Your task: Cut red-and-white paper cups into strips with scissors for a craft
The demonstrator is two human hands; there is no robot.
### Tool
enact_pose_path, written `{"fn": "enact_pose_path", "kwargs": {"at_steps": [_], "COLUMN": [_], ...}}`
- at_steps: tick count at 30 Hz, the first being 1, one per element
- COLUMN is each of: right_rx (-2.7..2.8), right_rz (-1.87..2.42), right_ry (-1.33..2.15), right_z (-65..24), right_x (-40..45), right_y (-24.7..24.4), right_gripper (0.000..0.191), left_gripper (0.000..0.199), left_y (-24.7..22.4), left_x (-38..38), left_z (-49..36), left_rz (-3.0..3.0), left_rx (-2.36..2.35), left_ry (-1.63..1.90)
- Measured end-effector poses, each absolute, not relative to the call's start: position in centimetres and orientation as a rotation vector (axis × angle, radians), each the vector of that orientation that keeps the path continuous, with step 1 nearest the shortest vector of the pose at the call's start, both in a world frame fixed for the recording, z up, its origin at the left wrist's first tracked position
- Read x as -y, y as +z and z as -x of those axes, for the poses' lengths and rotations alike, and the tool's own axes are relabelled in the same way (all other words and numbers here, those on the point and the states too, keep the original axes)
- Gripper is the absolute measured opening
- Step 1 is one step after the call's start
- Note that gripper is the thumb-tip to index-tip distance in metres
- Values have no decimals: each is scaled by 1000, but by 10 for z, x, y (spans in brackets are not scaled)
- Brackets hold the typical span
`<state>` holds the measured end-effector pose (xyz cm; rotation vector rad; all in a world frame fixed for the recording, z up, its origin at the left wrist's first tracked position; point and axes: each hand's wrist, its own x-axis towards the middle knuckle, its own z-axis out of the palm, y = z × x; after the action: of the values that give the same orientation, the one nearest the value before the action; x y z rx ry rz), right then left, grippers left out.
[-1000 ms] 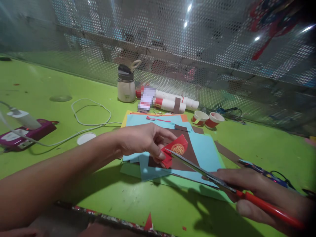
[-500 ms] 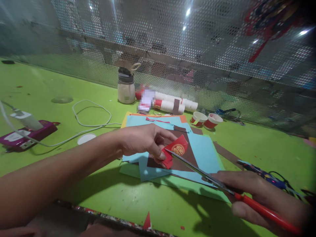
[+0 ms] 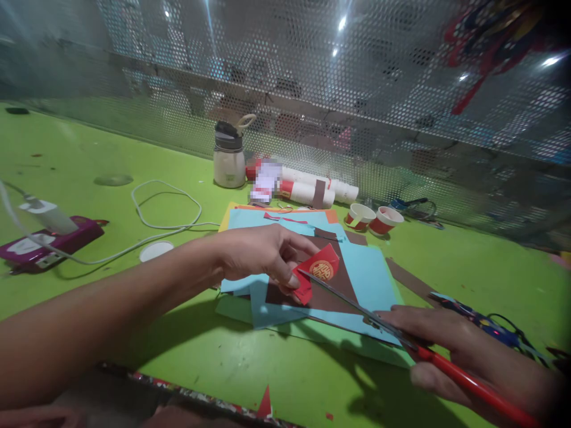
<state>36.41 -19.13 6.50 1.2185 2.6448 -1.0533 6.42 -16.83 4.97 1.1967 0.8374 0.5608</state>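
Between the thumb and fingers of my left hand is a folded piece of red paper with a round gold emblem. My right hand is closed around a pair of scissors with red handles. The scissor blades point left, their tip over the red paper just below the emblem. Beneath the paper lies a brown sheet on top of light blue sheets, with a green sheet under them.
Behind the sheets stand a bottle, stacked paper cups lying on their side and two cut cups. A purple power strip with a white cable sits left. Red scraps lie at the near edge; a perforated screen rises behind.
The scissor handles and my right hand have shifted slightly left. My left hand and the red paper stay nearly still.
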Motion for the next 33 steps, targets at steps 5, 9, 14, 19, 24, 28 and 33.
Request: {"fn": "enact_pose_path", "kwargs": {"at_steps": [5,9,14,19,24,28,33], "right_rx": [-2691,-2755,-2788,-2763,-2811,-2851,-2860], "right_rz": [-1230,-1201,-1176,-1209,-1150,-1120,-1063], "right_ry": [-1007,-964,-930,-918,-844,-709,-578], "right_z": [-365,-365,-362,-362,-360,-363,-368], "right_x": [189,188,188,188,187,188,188], "right_y": [66,68,73,72,73,73,70], "right_gripper": [46,46,48,48,52,53,52], "left_gripper": [44,47,48,49,52,49,44], "left_y": [49,48,48,47,46,45,45], "left_x": [169,168,169,170,169,169,169], "left_z": [-64,-64,-64,-64,-64,-65,-66], "left_rz": [-1198,-1200,-1201,-1198,-1204,-1212,-1200], "left_rx": [-819,-830,-840,-843,-854,-849,-851], "left_ry": [568,564,554,559,553,556,568]}}
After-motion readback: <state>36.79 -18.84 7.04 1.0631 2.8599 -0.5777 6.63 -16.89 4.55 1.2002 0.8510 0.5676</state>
